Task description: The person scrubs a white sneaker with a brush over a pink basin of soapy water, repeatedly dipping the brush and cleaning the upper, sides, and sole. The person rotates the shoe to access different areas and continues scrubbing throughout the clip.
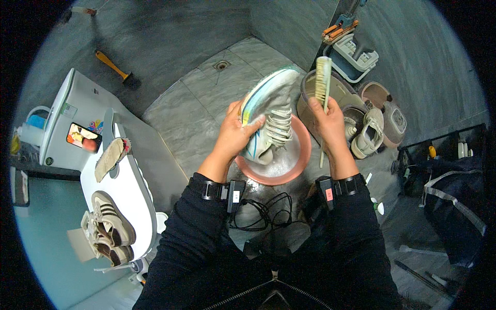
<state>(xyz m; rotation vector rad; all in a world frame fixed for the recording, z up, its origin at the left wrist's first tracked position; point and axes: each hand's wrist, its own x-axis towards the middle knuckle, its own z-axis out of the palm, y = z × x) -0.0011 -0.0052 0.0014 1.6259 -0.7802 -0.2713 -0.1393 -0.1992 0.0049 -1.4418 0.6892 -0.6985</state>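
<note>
My left hand (238, 128) grips a white laced sneaker (271, 97) with blue and yellow marks along its sole edge. The shoe is tilted, toe up, above a pink plastic basin (304, 155) of foamy water. To the right, my right hand (331, 122) holds a long-handled scrubbing brush (322, 79) upright, its pale bristles turned towards the shoe. Brush and shoe are apart. A second light-coloured shoe (368, 133) rests at the right among buckets.
A beige bucket (310, 91) stands just behind my right hand. On the left, a closed toilet lid (128, 205) carries striped sneakers (112, 219) and an insole (110, 159). Looped black cable (263, 217) lies on the tiled floor before me. Behind is a floor drain (221, 65).
</note>
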